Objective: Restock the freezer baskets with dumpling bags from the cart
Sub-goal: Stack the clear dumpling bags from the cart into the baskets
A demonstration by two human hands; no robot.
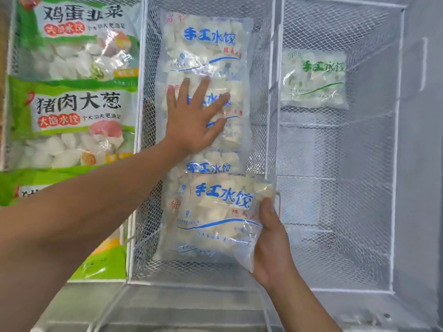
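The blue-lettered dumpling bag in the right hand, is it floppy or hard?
Probably lumpy-firm: the blue-lettered dumpling bag bulges with separate dumplings. Its clear corner past the right hand looks limp and empty. The shiny film may be slippery.

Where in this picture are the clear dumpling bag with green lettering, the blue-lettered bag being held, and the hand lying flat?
clear dumpling bag with green lettering [314, 79]: head view, middle of its front.
blue-lettered clear dumpling bag being held [215, 216]: head view, centre of its front.
left hand [194, 121]: head view, back of the hand.
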